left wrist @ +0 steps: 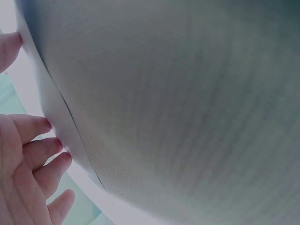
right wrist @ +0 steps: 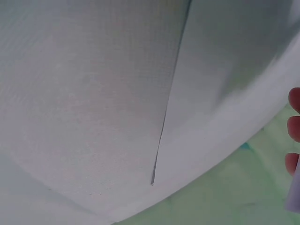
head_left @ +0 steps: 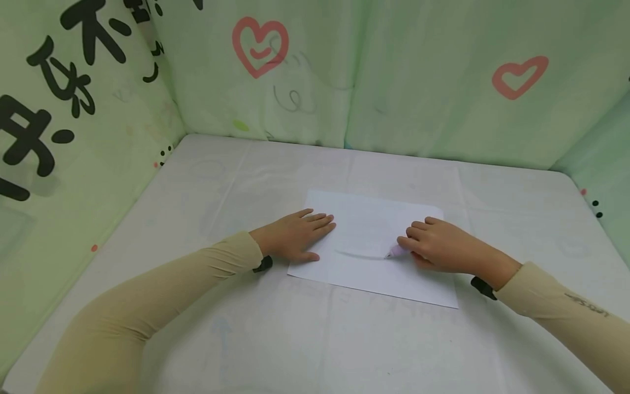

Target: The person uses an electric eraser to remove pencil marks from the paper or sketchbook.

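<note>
A sheet of white paper [head_left: 364, 219] lies on the table. My left hand [head_left: 297, 234] rests on its left edge, fingers spread and thumb apart; the left wrist view shows that hand [left wrist: 28, 164] with its fingertips on the paper's edge. Over the right part of the sheet, my right hand [head_left: 438, 245] grips a light purple pen [head_left: 396, 250], whose tip touches the paper. A thin, slightly curved grey line [head_left: 361, 255] runs leftward from the tip. Only a few fingertips and the pen's pale purple end [right wrist: 293, 194] show in the right wrist view.
The table [head_left: 236, 339] has a white cover with faint creases. Green curtains [head_left: 418, 109] with red hearts and black characters hang along its back and sides. Each wrist wears a dark band, such as the one [head_left: 483, 287] below the right sleeve.
</note>
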Tool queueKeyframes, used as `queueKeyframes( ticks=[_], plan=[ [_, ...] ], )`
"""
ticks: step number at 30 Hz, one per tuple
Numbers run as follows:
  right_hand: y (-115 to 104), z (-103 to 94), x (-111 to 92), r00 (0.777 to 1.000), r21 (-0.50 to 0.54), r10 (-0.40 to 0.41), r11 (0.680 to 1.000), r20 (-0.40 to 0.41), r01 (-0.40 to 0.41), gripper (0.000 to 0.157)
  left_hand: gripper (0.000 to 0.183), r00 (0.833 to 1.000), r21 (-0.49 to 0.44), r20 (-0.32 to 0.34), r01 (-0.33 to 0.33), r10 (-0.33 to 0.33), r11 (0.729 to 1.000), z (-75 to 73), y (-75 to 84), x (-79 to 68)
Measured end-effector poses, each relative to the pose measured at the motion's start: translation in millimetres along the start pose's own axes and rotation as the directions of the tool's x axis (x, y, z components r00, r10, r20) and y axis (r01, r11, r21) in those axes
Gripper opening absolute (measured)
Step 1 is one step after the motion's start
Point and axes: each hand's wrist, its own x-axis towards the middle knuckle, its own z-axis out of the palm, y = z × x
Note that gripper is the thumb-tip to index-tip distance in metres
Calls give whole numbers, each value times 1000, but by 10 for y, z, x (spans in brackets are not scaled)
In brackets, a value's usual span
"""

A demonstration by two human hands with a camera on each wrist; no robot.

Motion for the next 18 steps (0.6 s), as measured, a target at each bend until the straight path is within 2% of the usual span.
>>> queueKeyframes(
  ticks=[10, 18],
  plan=[
    [-2, 15, 54, 1000, -13, -16, 1000, 5, 17, 21, 75, 1000, -1, 12, 0, 0, 1000, 12, -12, 15],
    [-8, 8, 68, 1000, -16, -18, 1000, 15, 18, 25, 75, 1000, -4, 8, 3, -3, 1000, 31, -13, 16]
  ],
)
